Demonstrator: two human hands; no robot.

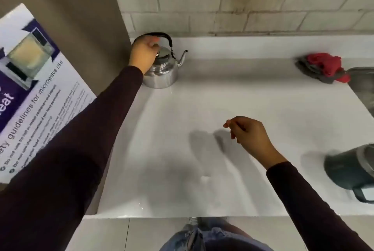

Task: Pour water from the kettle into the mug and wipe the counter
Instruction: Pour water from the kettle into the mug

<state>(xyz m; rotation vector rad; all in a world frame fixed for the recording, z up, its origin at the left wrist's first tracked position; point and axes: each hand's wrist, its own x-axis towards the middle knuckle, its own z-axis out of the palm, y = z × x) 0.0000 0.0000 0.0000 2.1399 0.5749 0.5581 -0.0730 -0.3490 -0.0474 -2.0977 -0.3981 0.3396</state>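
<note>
Polished steel, the kettle point(162, 69) stands at the far left corner of the white table point(202, 99), close to the wall, its spout pointing right and its black handle arched upright over the lid. The left hand point(142, 52) is at that handle, fingers curled round its left part, the dark sleeve point(97, 129) stretching back across the table's left edge. The right hand point(250, 134) hovers over the middle of the table, well apart from the kettle, holding nothing, its fingers loosely bent with thumb and forefinger nearly touching. A dark mug point(352, 172) sits at the right edge, partly cut off by the frame. A red and grey cloth point(323, 69) lies crumpled far right, just beside a sink point(362, 83). On the brown panel to the left hangs a poster point(34, 93); its readable line says "guidelines for microwave use", the smaller print being too blurred to read.
</note>
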